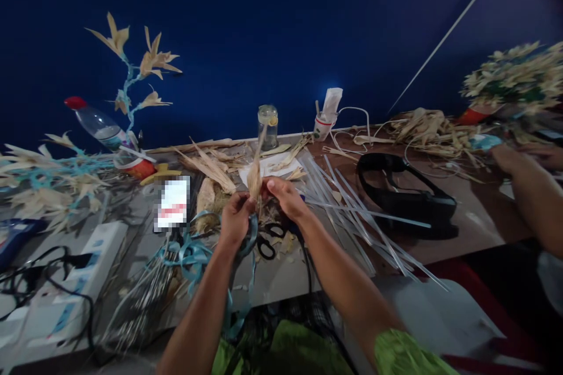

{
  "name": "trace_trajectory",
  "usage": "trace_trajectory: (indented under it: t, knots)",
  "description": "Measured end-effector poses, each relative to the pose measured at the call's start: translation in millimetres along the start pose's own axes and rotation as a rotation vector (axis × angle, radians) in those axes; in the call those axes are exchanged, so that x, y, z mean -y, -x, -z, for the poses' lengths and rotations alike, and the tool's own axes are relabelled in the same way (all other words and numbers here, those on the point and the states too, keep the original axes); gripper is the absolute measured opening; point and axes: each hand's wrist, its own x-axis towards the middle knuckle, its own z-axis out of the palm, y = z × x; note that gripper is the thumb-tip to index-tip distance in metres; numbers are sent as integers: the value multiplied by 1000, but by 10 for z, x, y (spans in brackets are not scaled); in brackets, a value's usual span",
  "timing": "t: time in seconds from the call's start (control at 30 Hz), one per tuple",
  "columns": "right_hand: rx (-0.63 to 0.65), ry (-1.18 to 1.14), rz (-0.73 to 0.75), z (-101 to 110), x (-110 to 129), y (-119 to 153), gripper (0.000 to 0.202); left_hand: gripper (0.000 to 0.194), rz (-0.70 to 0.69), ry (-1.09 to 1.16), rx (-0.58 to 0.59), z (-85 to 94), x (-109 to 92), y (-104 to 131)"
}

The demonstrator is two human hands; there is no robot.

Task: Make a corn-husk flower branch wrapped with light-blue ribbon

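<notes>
My left hand point(235, 217) is closed, its fingertips pinching the lower end of a dried corn husk point(254, 180) that stands upright. At the husk's right side is my right hand point(287, 198), thumb and fingers drawn together on its edge; the exact grip is partly hidden. A light blue ribbon point(252, 233) hangs down beside my left hand. Just below the hands lie black-handled scissors point(266, 249) among husk scraps. To the left, more blue ribbon point(193, 255) is heaped over a bundle of thin wires point(147, 304). Loose corn husks point(211, 167) lie behind my left hand.
A glass jar point(268, 136) and a cup point(324, 128) stand by the wall. Clear plastic sticks point(356, 217) and a black headset point(407, 196) lie right. Husk flowers point(127, 79), a bottle point(99, 126) and a power strip point(83, 287) are left. A co-worker's arm point(523, 187) reaches in right.
</notes>
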Motion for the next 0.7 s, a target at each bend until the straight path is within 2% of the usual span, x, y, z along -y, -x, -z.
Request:
trace_trajectory:
  t: [0.07, 0.13, 0.23, 0.33, 0.4, 0.47, 0.53, 0.63, 0.7]
  knots:
    - [56, 39, 10, -44, -26, 3, 38, 16, -14, -5, -36, 6, 2, -11]
    - [40, 78, -2, -73, -73, -10, 29, 16, -28, -46, -31, 2, 13, -12]
    - [-75, 94, -26, -63, -131, -46, 24, 14, -126, -138, -52, -8, 33, 4]
    - [-183, 83, -17, -14, -129, -76, 25, 17, -255, -186, -159, 4, 42, 23]
    - [-220, 83, -6, 11, -113, -83, 26, 20, -278, -184, -231, 26, 48, 34]
    - [-215, 84, -2, 18, -106, -80, 25, 22, -293, -172, -260, 50, 56, 49]
    - [-186, 104, -6, 9, -112, -69, 25, 21, -350, -170, -238, 67, 63, 69]
    - [-136, 164, -13, -21, -117, -49, 23, 16, -495, -216, -209, 75, 53, 106]
    - [-124, 200, -23, -57, -103, -43, 22, 13, -601, -249, -243, 75, 31, 133]
